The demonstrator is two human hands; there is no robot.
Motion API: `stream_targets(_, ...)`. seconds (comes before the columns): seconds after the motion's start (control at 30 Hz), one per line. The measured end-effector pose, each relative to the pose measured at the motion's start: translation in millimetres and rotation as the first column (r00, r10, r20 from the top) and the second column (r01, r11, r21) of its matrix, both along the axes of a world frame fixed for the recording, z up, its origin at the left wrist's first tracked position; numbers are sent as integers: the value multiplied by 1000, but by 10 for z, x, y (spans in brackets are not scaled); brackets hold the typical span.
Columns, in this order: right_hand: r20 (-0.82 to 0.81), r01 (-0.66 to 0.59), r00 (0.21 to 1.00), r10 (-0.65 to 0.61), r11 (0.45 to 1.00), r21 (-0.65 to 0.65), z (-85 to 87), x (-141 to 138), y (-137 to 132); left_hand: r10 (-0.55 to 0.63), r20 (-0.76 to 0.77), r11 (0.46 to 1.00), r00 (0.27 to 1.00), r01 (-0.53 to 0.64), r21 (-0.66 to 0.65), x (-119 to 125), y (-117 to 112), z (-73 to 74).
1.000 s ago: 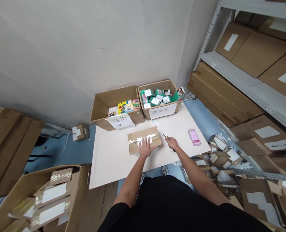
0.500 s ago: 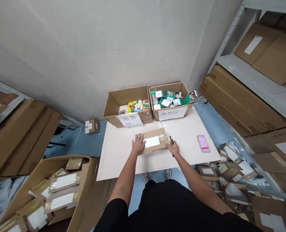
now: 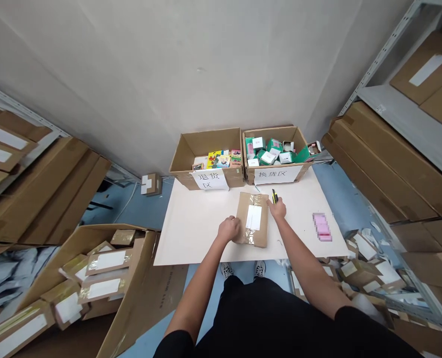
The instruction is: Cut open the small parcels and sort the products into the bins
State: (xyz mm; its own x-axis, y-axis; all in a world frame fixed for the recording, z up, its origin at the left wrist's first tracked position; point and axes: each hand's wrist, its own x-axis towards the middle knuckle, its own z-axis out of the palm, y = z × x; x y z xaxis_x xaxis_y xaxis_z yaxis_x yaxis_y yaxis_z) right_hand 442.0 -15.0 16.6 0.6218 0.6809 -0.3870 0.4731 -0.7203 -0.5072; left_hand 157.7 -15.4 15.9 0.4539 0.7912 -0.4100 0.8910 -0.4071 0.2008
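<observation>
A taped cardboard box (image 3: 246, 238) with a white label lies on the white table (image 3: 191, 233), its long side running away from me. My left hand (image 3: 228, 228) is closed at the box's left edge, fingers curled against it. At the upper right corner, my right hand (image 3: 278, 209) touches the box while gripping a black and yellow utility knife (image 3: 275, 196). The knife points up, away from me, beside the box; whether its blade is out cannot be seen.
Behind stand two open cartons with paper signs: the left carton (image 3: 185, 181) holds colourful packs, the right carton (image 3: 303, 173) green and white boxes. A blurred pink object (image 3: 322, 227) lies to the right. A big carton (image 3: 146, 263) of parcels stands at left; shelves flank both sides.
The box has been turned about a quarter, its long side now pointing away from me. My left hand moved from its top to its left edge; my right hand with the knife moved farther up.
</observation>
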Motion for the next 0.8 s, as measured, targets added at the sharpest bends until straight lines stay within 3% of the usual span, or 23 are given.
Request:
stream_targets(0.13,-35,-41,999,40,999,-36,-146,-353,-779,-148,83,988,986,151,-32,70,152,-105)
stream_targets(0.2,-96,-112,990,107,993,-47,-275,-531,-1106,-146,67,988,987,149,-46,54,149,-169)
stream_targets(0.27,-80,-121,990,117,991,-57,-384,-608,-1249,-100,41,995,994,101,-20,12,82,-214)
stream_targets(0.37,-32,-110,994,108,991,-74,-418,-511,-1053,14,-11,999,1000,-14,40,-49,-109,-218)
stream_targets(0.47,24,-100,994,103,991,-84,-283,-289,-528,119,-42,992,992,-117,54,-65,-311,-146)
stream_targets(0.6,96,-150,983,154,988,-45,-20,20,54,41,23,999,999,-41,-6,-17,-332,6)
stream_targets(0.7,105,-103,989,104,995,-11,57,202,41,-19,100,999,995,16,33,95,-129,74)
stream_targets(0.8,59,-104,993,106,994,-39,-47,177,-325,-29,124,996,992,17,93,281,46,16)
